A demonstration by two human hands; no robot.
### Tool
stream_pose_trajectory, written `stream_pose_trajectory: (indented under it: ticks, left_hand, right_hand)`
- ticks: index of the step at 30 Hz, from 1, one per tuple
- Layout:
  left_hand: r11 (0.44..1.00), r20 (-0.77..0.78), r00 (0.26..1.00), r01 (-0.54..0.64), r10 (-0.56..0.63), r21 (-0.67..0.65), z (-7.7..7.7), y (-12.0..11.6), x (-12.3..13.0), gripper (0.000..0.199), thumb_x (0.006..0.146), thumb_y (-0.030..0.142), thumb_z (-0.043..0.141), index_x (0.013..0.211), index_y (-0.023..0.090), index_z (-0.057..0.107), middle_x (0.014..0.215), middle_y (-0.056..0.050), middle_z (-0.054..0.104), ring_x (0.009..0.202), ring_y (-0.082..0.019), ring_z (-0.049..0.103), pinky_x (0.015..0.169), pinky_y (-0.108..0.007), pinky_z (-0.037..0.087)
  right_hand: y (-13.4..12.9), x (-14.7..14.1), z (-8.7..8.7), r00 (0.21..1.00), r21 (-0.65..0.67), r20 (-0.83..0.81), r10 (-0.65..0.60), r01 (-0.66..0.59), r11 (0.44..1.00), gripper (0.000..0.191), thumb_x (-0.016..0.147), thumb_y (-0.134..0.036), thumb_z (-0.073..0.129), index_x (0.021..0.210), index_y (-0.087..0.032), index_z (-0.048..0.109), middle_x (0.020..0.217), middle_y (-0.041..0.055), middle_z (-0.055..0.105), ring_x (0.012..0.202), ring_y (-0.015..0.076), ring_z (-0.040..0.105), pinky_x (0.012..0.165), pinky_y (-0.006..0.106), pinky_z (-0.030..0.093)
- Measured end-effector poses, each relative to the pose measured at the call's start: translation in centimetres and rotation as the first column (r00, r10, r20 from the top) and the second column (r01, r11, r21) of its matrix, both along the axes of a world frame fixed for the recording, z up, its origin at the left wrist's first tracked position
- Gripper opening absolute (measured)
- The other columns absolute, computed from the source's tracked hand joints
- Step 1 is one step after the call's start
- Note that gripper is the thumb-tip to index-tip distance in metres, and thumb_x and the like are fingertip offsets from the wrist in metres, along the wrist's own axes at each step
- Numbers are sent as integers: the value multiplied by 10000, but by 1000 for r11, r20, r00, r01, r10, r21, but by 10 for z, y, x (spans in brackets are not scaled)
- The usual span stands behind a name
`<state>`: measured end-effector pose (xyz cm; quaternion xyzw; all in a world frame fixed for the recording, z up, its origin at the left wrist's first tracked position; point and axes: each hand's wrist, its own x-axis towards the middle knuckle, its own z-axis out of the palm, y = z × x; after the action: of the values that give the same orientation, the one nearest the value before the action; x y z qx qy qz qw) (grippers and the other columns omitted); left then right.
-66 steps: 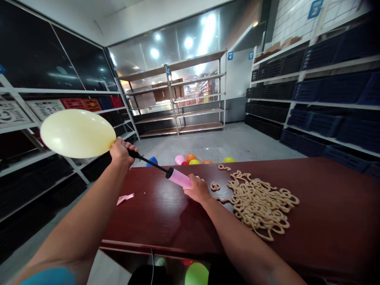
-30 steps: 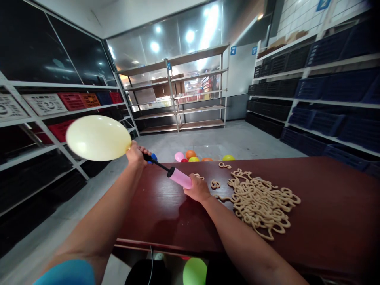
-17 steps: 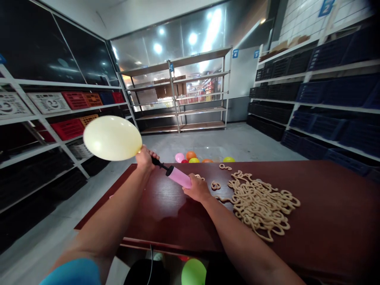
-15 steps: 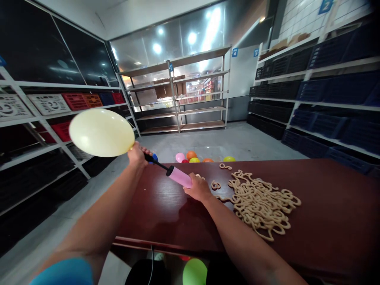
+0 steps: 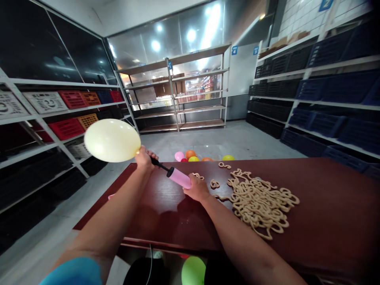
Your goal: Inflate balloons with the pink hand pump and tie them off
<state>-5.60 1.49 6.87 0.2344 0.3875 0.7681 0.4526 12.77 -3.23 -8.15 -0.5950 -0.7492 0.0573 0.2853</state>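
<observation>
A pink balloon pump (image 5: 180, 178) with a black rod lies between my two hands. My right hand (image 5: 197, 187) is wrapped round the far end of its pink barrel. My left hand (image 5: 145, 158) is closed at the black end of the pump, where a stretch of rod shows between hand and barrel. A pale yellow balloon (image 5: 113, 140), rounded and inflated, sticks out to the left of my left hand with its neck at the fingers. Whether the neck sits on the pump is hidden by the fingers.
A heap of beige rope-like loops (image 5: 261, 202) lies on the dark red table (image 5: 326, 198), with several small pieces nearby. Inflated balloons (image 5: 190, 154) lie beyond the far edge. A green balloon (image 5: 193, 271) is below the near edge. Shelves with crates (image 5: 332, 87) line the sides.
My left hand has moved right and slightly down toward my right hand, carrying the yellow balloon. Less of the pump's black rod shows. My right hand has stayed almost in place.
</observation>
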Motion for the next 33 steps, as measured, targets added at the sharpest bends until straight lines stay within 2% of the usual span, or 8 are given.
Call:
stream_pose_trajectory:
  ticks: [4, 7, 10, 16, 19, 23, 29, 33]
  left_hand:
    - [999, 2, 999, 36, -36, -22, -23, -7, 30, 351, 779, 326, 496, 559, 213, 248, 417, 71, 260, 321, -83, 327, 339, -223, 324]
    - [999, 3, 999, 50, -50, -7, -20, -9, 30, 337, 770, 290, 498, 555, 214, 249, 416, 69, 259, 325, -87, 329, 341, -232, 328]
    - [999, 4, 1000, 28, -28, 15, 1, -8, 7, 323, 764, 268, 489, 559, 216, 245, 415, 66, 255, 326, -89, 328, 340, -233, 319]
    - [994, -45, 998, -48, 53, 96, 61, -4, -52, 301, 738, 218, 489, 575, 211, 236, 422, 67, 242, 323, -74, 302, 339, -216, 317]
    - [991, -44, 996, -68, 74, 119, 69, -1, -63, 297, 744, 233, 489, 577, 212, 243, 426, 66, 244, 325, -76, 308, 337, -214, 313]
    - [994, -13, 996, -84, 85, 75, 43, 3, -47, 310, 777, 282, 477, 574, 210, 253, 423, 68, 254, 322, -74, 294, 331, -210, 294]
    - [1000, 14, 1000, 2, -1, -20, -11, -4, 14, 347, 810, 332, 459, 560, 208, 252, 413, 66, 268, 329, -84, 325, 338, -222, 314]
    - [999, 13, 999, 36, -36, -32, -24, -8, 31, 347, 796, 314, 482, 555, 210, 254, 421, 65, 272, 328, -84, 334, 344, -227, 324]
  right_hand:
    - [0, 1, 1, 1000, -11, 5, -15, 15, 1000, 340, 684, -383, 628, 951, -210, 507, 946, 64, 612, 846, 209, 571, 697, 291, 376]
    - [0, 3, 4, 1000, 2, 13, -14, 14, 1000, 357, 682, -395, 628, 961, -208, 508, 934, 60, 608, 839, 209, 568, 703, 293, 372]
    - [-1, 3, 6, 1000, 19, 24, -8, 8, 1000, 376, 677, -401, 627, 976, -207, 504, 929, 60, 604, 828, 210, 566, 702, 295, 370]
    - [-1, 0, 11, 999, 35, 31, -19, 18, 999, 350, 683, -392, 612, 967, -213, 511, 888, 52, 609, 824, 219, 571, 687, 293, 370]
    - [-1, -1, 9, 1000, 34, 15, -24, 24, 999, 346, 682, -374, 615, 970, -208, 515, 904, 62, 615, 838, 217, 574, 703, 293, 374]
    - [0, -2, 3, 1000, 3, 6, -18, 18, 1000, 323, 673, -359, 620, 940, -209, 516, 925, 61, 619, 835, 209, 573, 693, 290, 371]
    - [0, 1, 0, 1000, -16, 4, -18, 18, 1000, 325, 680, -372, 620, 938, -204, 513, 930, 67, 616, 822, 206, 571, 669, 284, 362]
    - [-1, 1, 3, 1000, -8, -7, -2, 2, 1000, 337, 682, -382, 625, 945, -205, 511, 930, 62, 617, 832, 207, 570, 688, 286, 365]
